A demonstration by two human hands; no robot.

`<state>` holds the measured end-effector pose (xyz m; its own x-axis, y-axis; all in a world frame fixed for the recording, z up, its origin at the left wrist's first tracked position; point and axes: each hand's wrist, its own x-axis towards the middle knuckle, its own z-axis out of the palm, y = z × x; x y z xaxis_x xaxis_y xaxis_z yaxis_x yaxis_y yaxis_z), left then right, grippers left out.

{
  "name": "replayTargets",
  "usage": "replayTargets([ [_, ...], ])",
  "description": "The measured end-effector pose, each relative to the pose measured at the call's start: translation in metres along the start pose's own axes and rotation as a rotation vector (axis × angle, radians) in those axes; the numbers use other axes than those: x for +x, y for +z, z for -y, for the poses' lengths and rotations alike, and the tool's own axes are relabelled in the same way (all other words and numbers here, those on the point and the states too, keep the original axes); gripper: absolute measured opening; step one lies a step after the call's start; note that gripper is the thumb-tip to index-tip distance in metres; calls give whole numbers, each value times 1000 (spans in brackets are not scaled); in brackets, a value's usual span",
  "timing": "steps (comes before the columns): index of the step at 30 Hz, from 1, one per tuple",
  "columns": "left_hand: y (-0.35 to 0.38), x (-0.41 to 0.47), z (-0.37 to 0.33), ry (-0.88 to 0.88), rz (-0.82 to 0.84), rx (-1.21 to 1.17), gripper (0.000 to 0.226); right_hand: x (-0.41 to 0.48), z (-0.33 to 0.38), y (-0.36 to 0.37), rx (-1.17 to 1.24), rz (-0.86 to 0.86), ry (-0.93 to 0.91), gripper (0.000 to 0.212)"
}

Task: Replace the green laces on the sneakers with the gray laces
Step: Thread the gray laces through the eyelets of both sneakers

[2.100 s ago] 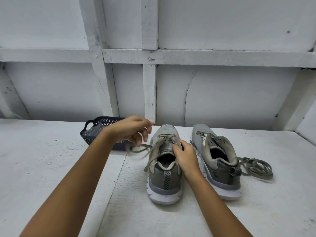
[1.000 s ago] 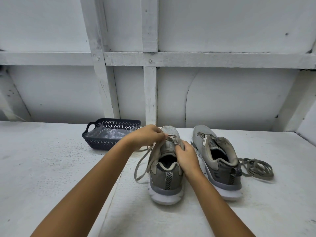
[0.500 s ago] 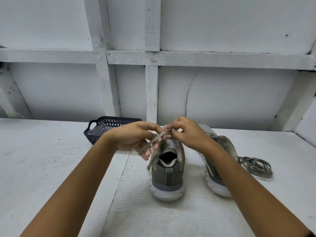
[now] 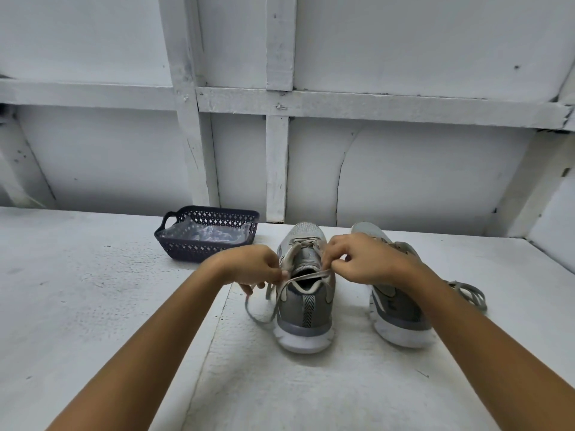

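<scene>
Over the laced sneaker [image 4: 306, 309], head view. Left hand [image 4: 249, 267] and right hand [image 4: 364, 259] each pinch the lace [image 4: 306, 276], a short taut span crossing the shoe's mouth, with slack looping down its left side. A second ago the right hand sat on the collar; both have since lifted. Reads as tensioning the ends at the top eyelets. Lace too dull to call green or gray. Second sneaker [image 4: 398, 315] just beside, loose laces [image 4: 469, 295] heaped right of it. White painted table [image 4: 93, 306]; dark basket [image 4: 199, 250] behind, holding clear plastic; white plank wall [image 4: 404, 181].
</scene>
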<state>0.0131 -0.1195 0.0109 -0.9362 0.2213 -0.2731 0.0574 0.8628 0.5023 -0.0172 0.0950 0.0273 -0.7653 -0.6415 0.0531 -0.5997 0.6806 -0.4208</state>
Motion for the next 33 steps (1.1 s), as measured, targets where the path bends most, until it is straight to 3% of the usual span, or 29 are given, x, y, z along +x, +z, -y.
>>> replayTargets([
  [3,-11,-5,3,104,-87,-100,22,-2,0,1,-17,26,8,33],
  [6,-30,-12,1,213,-148,-578,21,-2,3,0,28,28,36,36],
  [9,-49,-21,-9,345,-97,-1060,18,3,10,-3,136,-27,42,38],
  [13,-64,-25,-28,427,-55,-1333,8,12,23,-14,365,-9,23,33],
  [16,-69,-20,-40,476,-21,-1412,11,20,38,-17,400,48,-69,37],
  [20,-73,-7,-43,495,-143,-1478,21,35,52,-10,494,90,-49,31],
  [26,-43,14,-22,251,-153,-1333,34,51,54,-32,922,-132,26,32],
  [33,-19,22,-14,243,-122,-1292,14,87,36,-45,952,-237,145,34],
])
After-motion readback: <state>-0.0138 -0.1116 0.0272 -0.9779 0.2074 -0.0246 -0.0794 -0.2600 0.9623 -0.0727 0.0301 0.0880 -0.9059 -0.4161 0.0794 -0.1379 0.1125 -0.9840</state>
